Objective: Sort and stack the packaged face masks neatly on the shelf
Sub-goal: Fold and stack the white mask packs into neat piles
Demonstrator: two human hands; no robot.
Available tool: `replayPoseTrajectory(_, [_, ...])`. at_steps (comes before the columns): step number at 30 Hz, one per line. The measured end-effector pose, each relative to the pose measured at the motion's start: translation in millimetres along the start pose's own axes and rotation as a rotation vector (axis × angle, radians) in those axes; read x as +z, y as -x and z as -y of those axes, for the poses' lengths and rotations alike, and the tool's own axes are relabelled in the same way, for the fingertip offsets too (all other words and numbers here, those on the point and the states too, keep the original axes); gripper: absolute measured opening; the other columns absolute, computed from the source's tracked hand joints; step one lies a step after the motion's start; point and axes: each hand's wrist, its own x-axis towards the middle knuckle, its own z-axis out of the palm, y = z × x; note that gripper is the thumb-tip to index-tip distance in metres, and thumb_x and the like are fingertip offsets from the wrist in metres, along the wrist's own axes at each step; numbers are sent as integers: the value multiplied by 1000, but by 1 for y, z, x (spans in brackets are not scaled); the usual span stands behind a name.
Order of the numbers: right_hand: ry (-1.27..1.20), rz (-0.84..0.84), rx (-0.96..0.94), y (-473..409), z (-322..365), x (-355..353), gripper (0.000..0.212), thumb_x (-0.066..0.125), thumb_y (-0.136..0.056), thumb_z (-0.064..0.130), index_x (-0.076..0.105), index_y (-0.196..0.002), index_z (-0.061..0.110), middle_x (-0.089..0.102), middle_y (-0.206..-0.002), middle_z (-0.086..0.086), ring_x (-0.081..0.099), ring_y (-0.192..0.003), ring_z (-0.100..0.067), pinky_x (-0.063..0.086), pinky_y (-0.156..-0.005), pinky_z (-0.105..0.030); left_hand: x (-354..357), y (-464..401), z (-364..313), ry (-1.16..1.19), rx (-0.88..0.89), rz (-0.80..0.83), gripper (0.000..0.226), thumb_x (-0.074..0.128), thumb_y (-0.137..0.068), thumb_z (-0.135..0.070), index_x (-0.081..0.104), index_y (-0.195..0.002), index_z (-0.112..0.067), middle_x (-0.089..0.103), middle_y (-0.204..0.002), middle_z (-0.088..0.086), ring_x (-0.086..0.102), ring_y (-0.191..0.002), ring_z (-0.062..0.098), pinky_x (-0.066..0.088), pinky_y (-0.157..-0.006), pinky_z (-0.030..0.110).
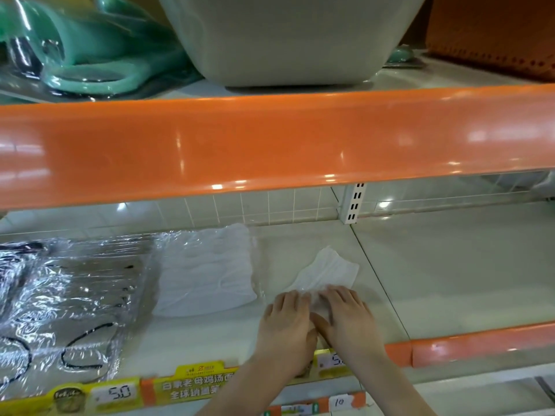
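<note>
Both hands, the left hand (286,319) and the right hand (348,316), are pressing flat, fingers spread, on a white mask pack (326,273) lying on the shelf (450,280). Left of it are sitting a white mask stack (207,271) and black masks in clear bags (66,301) (very shiny). A grey tub (285,37) is sitting on the shelf above.

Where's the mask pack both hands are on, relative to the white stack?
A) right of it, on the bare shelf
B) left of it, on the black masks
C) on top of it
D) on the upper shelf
A: both the left hand and right hand rest on the single mask pack, which lies on the shelf right of the white stack, apart from it.
</note>
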Motion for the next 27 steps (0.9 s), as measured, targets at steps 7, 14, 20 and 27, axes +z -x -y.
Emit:
replayPoseTrajectory(7, [-47, -192, -45, 4, 1, 1, 21, 50, -81, 35, 67, -89, 24, 67, -91, 11, 64, -82, -15, 51, -63, -28, -7, -11, -9, -133, -27, 83, 69, 90, -24, -56, 70, -80, -21, 58, -66, -6, 60, -58, 13, 47, -43, 24])
replayPoseTrajectory(14, [-31, -111, -147, 6, -8, -4, 40, 50, -76, 51, 66, -103, 26, 65, -105, 13, 59, -96, -11, 51, -75, -28, -24, -17, -3, 51, -154, 71, 35, 71, -74, -15, 60, -107, -21, 60, -97, -6, 60, -88, 15, 44, -66, 26])
replayPoseTrajectory(20, [1, -225, -231, -3, -18, -20, 34, 50, -76, 30, 65, -106, 26, 63, -110, 10, 56, -101, -14, 50, -80, -31, -60, -29, 18, 403, -183, 119, 25, 52, -95, -18, 61, -116, -27, 64, -113, -10, 58, -104, 10, 44, -83, 25])
replayPoseTrajectory(27, [5, -403, -224, -24, -9, -35, 22, 45, -83, 15, 66, -79, 19, 62, -80, 8, 60, -70, -19, 48, -57, -31, -94, -25, 50, 43, 10, 57, 42, 34, -98, -51, 60, -121, -28, 59, -118, -16, 56, -107, 6, 42, -88, 26])
